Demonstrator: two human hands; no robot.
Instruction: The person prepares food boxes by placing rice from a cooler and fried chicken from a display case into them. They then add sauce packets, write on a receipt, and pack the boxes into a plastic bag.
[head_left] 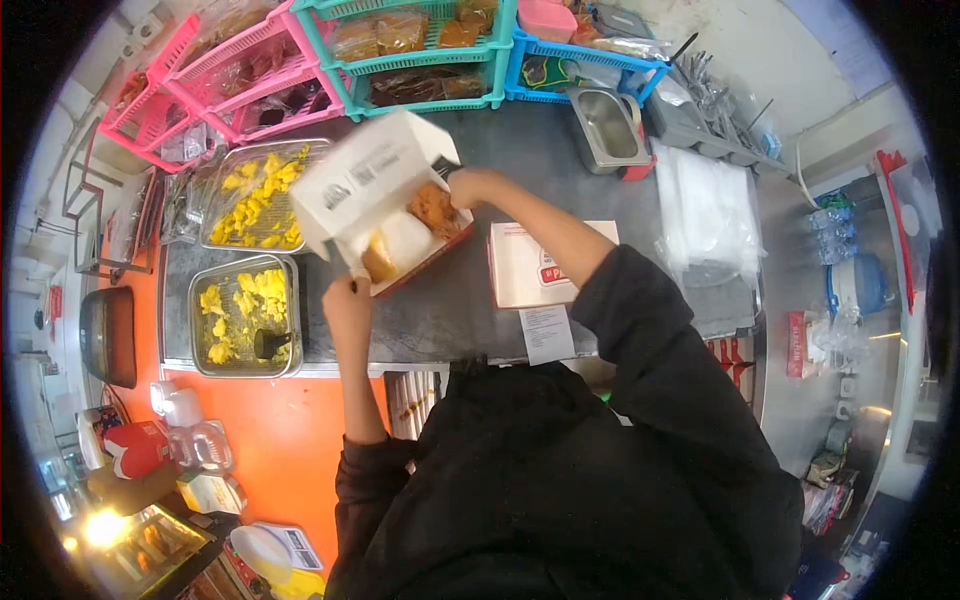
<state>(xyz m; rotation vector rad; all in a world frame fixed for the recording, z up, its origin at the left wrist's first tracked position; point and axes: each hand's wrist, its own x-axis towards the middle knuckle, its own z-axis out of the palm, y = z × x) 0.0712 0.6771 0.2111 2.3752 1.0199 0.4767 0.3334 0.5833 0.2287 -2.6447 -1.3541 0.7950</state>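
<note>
An open cardboard food box (362, 172) is tilted over the metal counter, its white lid raised. Inside lie fried chicken (433, 208), a white wrapped item (406, 240) and a small brownish-yellow item (379, 258). My left hand (348, 298) grips the box's near left corner with fingers closed. At the right end, my right hand (474, 187) is closed on the box's edge near the lid. A closed white and red box (530, 265) rests to the right under my right forearm, with a paper receipt (546, 335) below it.
Two metal trays of yellow pieces (262, 196) (243, 315) stand at left, the nearer holding a dark scoop (269, 344). Pink (245, 90), teal (420, 58) and blue racks (585, 60) line the back. A steel container (609, 128) and plastic bags (707, 215) are at right.
</note>
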